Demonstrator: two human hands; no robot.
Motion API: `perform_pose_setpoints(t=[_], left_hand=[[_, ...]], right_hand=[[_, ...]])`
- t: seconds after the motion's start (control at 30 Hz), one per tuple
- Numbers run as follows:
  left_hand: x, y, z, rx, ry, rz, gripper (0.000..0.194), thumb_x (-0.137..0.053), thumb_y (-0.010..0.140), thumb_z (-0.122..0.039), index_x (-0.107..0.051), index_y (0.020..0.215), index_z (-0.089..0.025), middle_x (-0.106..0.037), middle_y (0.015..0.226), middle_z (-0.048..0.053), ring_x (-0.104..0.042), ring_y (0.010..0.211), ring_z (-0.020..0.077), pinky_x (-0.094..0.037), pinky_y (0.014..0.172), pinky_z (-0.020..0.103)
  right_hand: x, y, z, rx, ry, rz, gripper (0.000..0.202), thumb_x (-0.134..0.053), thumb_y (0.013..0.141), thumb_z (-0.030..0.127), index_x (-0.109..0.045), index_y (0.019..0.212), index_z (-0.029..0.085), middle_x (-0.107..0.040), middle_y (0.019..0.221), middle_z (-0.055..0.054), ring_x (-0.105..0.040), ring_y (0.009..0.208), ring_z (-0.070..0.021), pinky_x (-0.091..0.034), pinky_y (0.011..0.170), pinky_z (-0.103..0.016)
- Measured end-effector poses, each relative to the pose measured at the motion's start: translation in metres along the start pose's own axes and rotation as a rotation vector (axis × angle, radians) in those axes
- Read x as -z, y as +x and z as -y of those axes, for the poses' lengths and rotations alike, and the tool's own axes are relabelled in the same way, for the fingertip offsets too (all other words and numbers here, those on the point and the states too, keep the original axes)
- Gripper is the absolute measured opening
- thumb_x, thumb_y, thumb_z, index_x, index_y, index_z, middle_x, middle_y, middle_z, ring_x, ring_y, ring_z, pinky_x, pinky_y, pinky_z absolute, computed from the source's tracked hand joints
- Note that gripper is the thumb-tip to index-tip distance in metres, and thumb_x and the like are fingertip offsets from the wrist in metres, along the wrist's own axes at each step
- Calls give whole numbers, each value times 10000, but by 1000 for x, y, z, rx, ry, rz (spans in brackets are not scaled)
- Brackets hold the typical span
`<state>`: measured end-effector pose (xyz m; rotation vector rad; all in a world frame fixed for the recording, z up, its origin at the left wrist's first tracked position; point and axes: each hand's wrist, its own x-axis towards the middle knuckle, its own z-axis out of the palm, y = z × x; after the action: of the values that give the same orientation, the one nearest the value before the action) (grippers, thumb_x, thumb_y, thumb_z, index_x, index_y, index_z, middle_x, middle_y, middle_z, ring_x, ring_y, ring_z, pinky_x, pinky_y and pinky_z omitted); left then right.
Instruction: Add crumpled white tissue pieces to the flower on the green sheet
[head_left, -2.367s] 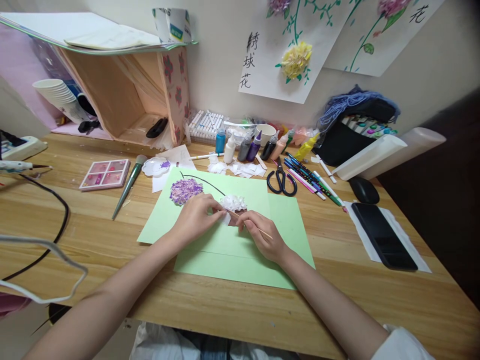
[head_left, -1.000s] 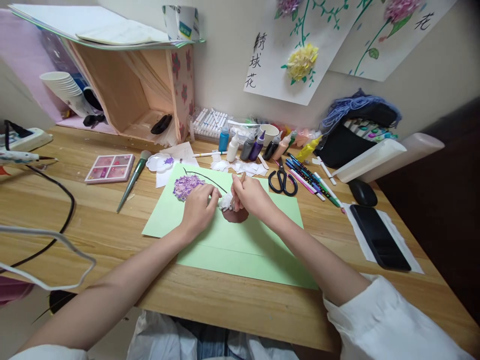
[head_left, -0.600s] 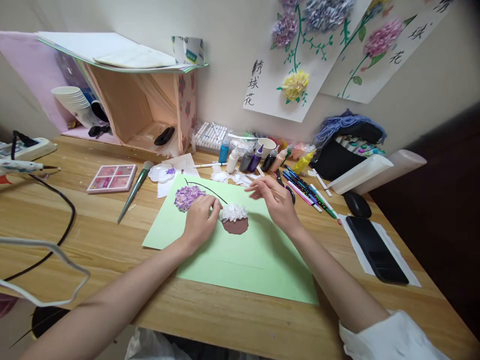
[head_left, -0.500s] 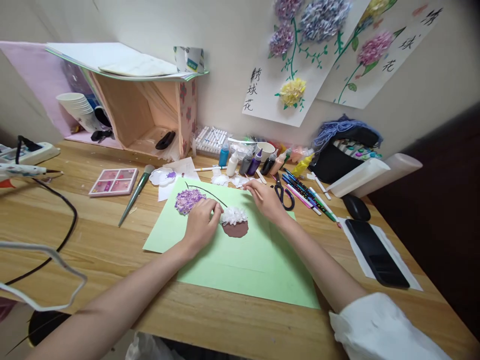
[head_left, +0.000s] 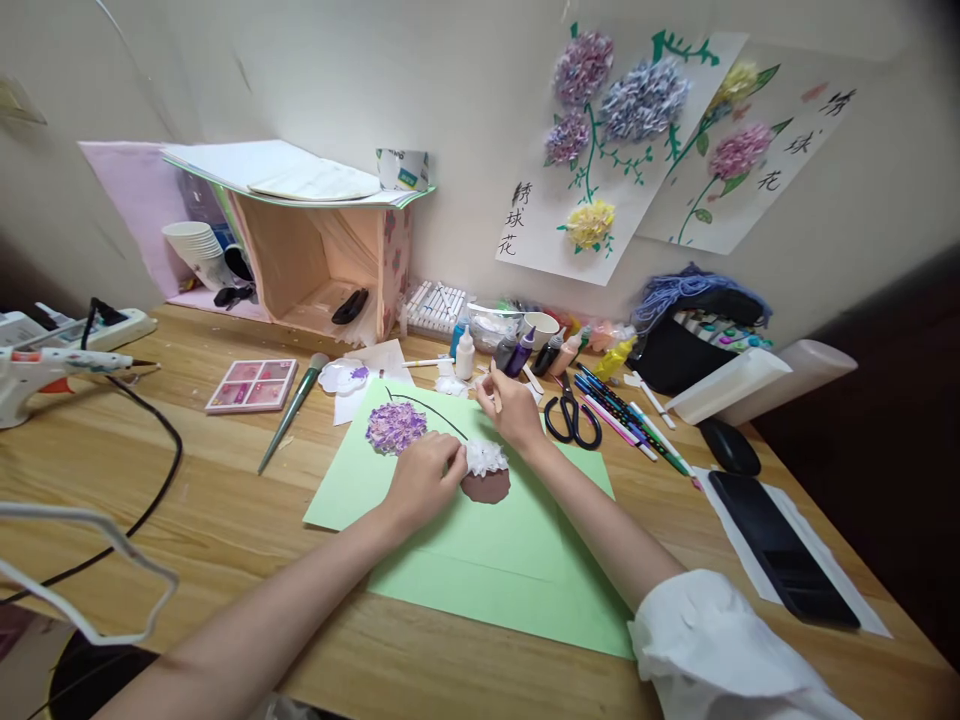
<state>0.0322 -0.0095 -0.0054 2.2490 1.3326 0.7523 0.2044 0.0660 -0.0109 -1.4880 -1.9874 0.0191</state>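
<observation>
A green sheet lies on the wooden desk. On it are a purple flower of crumpled bits and a brown rounded patch topped by white petals; a thin dark line curves between the two flowers. My left hand rests on the sheet with curled fingers, its fingertips at the left edge of the white petals; what they pinch is hidden. Above the petals, my right hand is closed in a pinch, with a small tan stick-like piece showing between its fingers, too small to name.
Paint bottles and black scissors lie behind the sheet, with pens to the right. A brush, a pink palette and a glue gun are at left. A phone lies at right.
The camera view has shifted, so the desk appears lower and further right. My right hand has moved left relative to the sheet, uncovering more of the scissors. My left hand stays by the white petals.
</observation>
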Motion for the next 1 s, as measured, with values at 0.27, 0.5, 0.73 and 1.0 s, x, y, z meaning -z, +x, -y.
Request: perform_pose_setpoints(t=[0.27, 0.5, 0.73, 1.0], left_hand=[[-5, -1, 1, -12, 27, 83, 307, -331, 904, -248, -385, 608, -187, -517, 645, 7, -481, 667, 154, -310, 612, 275], [-9, -11, -1, 73, 3, 49, 323, -304, 906, -231, -374, 594, -187, -544, 649, 22, -474, 651, 159, -307, 607, 284], [-11, -26, -8, 92, 98, -35, 331, -283, 921, -220, -354, 600, -187, -514, 622, 17, -438, 665, 168, -334, 669, 306], [-9, -26, -7, 54, 93, -40, 309, -311, 905, -196, -365, 601, -185, -511, 626, 12, -438, 667, 164, -330, 654, 303]], right_hand=[[8, 7, 10, 0, 183, -166, 205, -409, 933, 299, -570, 875, 186, -670, 789, -60, -621, 710, -202, -409, 616, -265], [7, 31, 26, 358, -59, 115, 153, -448, 916, 222, -562, 834, 162, -638, 798, -93, -588, 762, -197, -426, 696, -276], [-20, 54, 22, 437, -251, 472, 126, -524, 809, 49, -566, 896, 128, -647, 877, -125, -592, 817, -222, -406, 637, -263], [-19, 55, 24, 442, -203, 470, 31, -508, 840, 131, -530, 836, 152, -635, 833, -90, -566, 704, -182, -319, 564, -239]])
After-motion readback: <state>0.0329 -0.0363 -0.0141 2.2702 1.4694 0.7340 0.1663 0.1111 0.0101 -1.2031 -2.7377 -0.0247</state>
